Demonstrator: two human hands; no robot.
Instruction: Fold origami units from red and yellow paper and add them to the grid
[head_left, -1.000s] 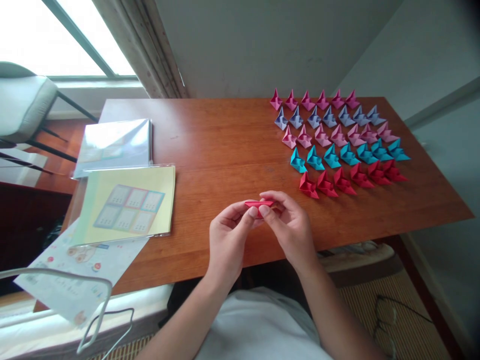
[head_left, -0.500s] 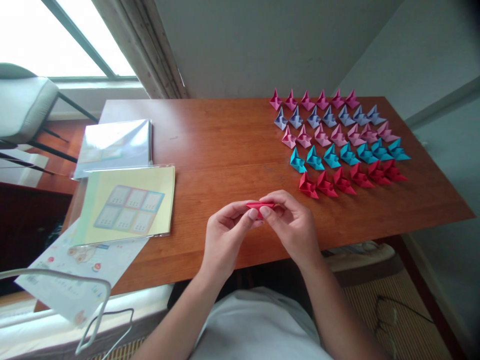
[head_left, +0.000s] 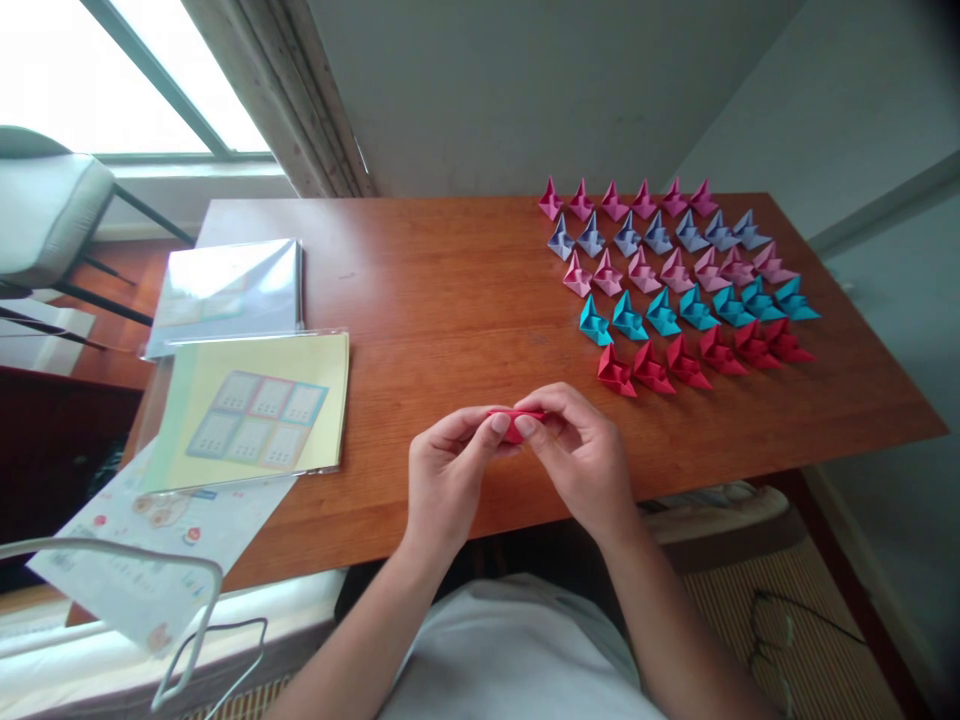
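A small red folded paper piece (head_left: 517, 418) sits between the fingertips of both hands, just above the near edge of the wooden table (head_left: 450, 290). My left hand (head_left: 446, 480) pinches its left end with thumb and forefinger. My right hand (head_left: 581, 455) pinches the right end, fingers curled over it. On the table's right side lie several rows of finished folded paper pieces (head_left: 675, 275) in pink, lilac, teal and red; the nearest red row (head_left: 697, 358) starts close to my right hand.
Clear plastic packs of paper lie at the table's left: a yellow one with a printed grid (head_left: 259, 410) and a shiny one (head_left: 229, 290) behind it. A printed sheet (head_left: 161, 545) overhangs the near-left corner. A chair (head_left: 45, 205) stands by the window.
Both hands have drawn slightly closer together and a little lower, fingers closing more over the red piece, so less of it shows.
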